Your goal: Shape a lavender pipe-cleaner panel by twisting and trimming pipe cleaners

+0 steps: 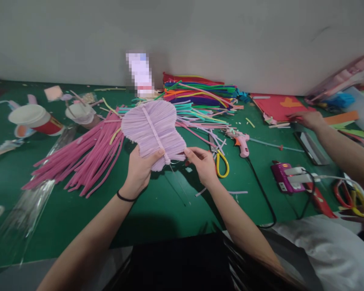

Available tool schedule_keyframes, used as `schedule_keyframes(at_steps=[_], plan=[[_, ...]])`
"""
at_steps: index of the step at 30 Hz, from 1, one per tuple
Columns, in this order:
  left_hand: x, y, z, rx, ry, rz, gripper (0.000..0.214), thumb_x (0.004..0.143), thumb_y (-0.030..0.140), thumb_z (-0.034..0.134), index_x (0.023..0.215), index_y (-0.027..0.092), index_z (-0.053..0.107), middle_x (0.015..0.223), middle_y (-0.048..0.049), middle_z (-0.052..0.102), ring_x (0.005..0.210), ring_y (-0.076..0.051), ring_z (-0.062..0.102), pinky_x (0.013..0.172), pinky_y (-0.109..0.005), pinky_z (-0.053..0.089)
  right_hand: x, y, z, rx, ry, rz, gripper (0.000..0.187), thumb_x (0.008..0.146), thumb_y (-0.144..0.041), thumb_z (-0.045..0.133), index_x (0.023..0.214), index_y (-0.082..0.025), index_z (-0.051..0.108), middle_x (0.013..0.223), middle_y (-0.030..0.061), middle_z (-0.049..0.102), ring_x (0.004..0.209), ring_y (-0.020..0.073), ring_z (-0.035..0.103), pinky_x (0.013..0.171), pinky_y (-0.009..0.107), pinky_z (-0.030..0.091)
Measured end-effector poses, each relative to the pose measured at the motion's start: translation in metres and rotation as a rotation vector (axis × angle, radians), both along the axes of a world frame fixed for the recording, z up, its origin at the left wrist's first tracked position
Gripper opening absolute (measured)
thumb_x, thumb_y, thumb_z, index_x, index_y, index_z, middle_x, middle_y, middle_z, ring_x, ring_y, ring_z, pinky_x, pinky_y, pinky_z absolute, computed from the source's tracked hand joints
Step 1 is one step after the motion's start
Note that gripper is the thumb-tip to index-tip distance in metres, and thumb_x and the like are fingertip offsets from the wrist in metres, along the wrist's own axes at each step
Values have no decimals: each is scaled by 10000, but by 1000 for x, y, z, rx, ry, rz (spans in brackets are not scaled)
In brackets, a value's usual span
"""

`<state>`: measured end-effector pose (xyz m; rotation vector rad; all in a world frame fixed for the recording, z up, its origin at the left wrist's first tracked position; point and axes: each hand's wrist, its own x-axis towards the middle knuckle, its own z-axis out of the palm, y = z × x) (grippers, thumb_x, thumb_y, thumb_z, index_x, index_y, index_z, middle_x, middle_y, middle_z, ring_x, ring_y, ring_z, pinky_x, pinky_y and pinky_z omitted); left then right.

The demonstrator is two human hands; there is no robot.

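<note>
A lilac pipe-cleaner petal [166,125], broad and lobed with a raised central rib, is held above the table. My left hand [141,167] grips its lower left side, the thumb pressed near the bottom of the rib. At its lower right edge, my right hand [202,161] pinches the ends of the pipe cleaners between thumb and fingers. A thin wire [177,176] hangs down from the base of the rib. Just right of my right hand lie yellow-handled scissors [222,163], and beyond them a pink glue gun [242,143].
Pink pipe cleaners [87,157] spread to the left, beside clear wrapping strips [33,202] and a paper cup [33,117]. Multicoloured pipe cleaners [197,95] lie at the back. A purple power adapter [283,178] with cables stands right. Another person's hand [307,120] touches red sheets [279,107].
</note>
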<state>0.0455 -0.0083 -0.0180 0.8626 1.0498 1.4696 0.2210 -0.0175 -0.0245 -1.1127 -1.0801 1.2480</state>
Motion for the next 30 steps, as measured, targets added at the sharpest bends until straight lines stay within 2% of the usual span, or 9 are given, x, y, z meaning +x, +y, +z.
schedule_keyframes(at_steps=[3,7,18,24,30], plan=[[0,1,0,-3,-16,12,498,588,203,845,1045,140,659,1065,-94,714,1014,-258,667,927,-400,528,-1,-1,-1,-59,19,102,271,744,-465,709,849,-216,716,733,5,701,654,148,656,523,241,512],[-1,2,2,11,-17,24,487,588,199,845,1036,145,662,1079,-94,708,1016,-254,665,940,-401,519,-3,-3,-2,-94,2,203,257,734,-452,728,769,-198,700,696,16,711,624,147,673,491,224,495],[-2,3,4,4,14,-17,510,569,213,858,1039,149,668,1072,-94,716,992,-253,674,935,-403,527,-3,-3,-2,-68,-28,164,281,766,-485,687,767,-204,709,723,24,720,626,145,671,512,236,496],[-4,4,1,-7,1,-5,496,582,201,847,1042,153,669,1087,-97,713,986,-252,678,913,-395,540,-3,-3,0,-38,23,86,265,753,-469,701,789,-209,667,655,-14,658,602,138,667,491,224,488],[-6,6,0,-36,32,-58,508,575,212,848,1044,143,667,1106,-112,708,1011,-274,672,911,-412,538,-2,1,-6,-47,-16,46,288,748,-477,701,759,-193,657,624,-7,648,576,129,650,463,213,465]])
